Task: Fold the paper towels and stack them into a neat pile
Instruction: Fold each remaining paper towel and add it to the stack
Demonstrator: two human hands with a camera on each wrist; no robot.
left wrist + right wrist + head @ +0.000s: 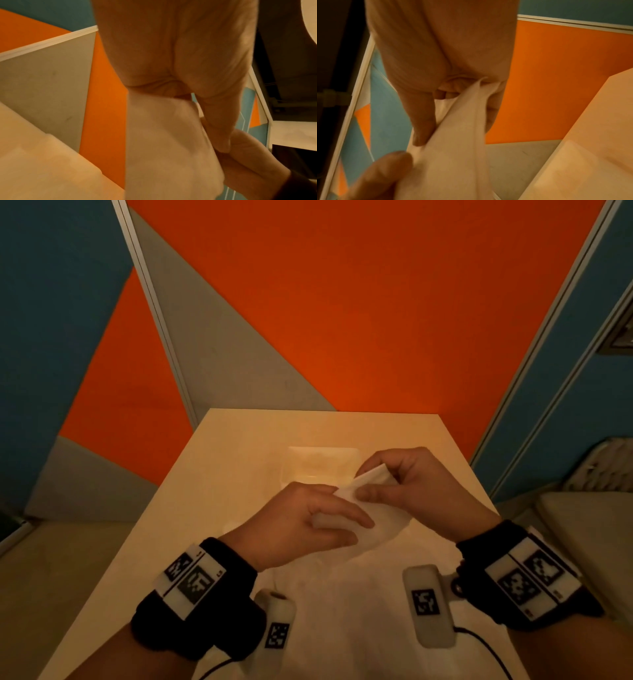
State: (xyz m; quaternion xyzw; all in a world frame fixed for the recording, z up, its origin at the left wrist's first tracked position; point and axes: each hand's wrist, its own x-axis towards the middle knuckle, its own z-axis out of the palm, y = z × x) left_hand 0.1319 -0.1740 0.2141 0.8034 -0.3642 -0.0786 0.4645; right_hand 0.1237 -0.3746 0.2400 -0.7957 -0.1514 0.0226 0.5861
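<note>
I hold a white paper towel above the middle of the cream table with both hands. My left hand grips its near part, thumb on top; in the left wrist view the towel hangs down from the palm. My right hand pinches a folded upper corner between thumb and fingers, and the right wrist view shows the towel creased lengthwise under that pinch. A low pile of folded towels lies just behind the hands. A pale sheet seems to lie flat near the front edge.
The table is narrow and backs onto an orange, grey and blue partition wall. Its left and right edges drop to the floor. A pale rounded object stands off the right side.
</note>
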